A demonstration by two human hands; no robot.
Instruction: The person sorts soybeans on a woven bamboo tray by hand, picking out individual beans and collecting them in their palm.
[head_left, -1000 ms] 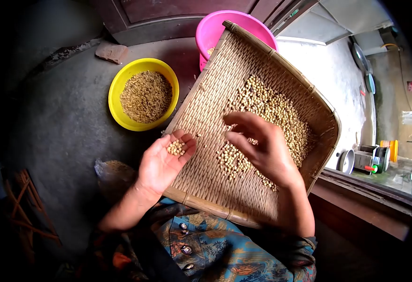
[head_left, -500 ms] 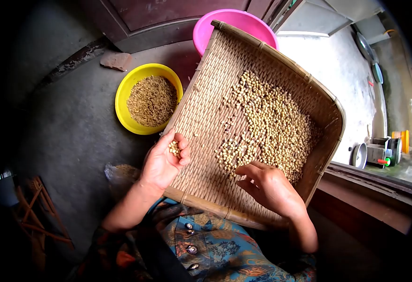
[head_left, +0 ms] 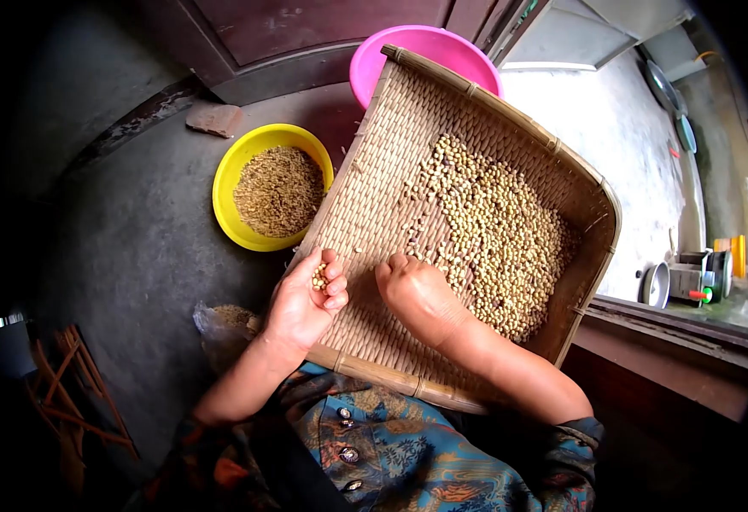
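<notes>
I seem mid-picking: my left hand (head_left: 307, 294) half-curls around beans (head_left: 319, 277) at the near-left corner of the tray (head_left: 382, 179); my right hand's (head_left: 422, 295) grip I can't tell; next calls for steady cupping.

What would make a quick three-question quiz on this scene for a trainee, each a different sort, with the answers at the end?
1. True or false: the left hand is empty.
2. In the picture, where is the yellow bowl relative to the woven basket? A: to its right; B: to its left; C: inside it.
3. Fill in the colour: the tub partly hidden behind the top of the basket is ____.

Key:
1. False; it holds some beans.
2. B.
3. Pink.
</notes>
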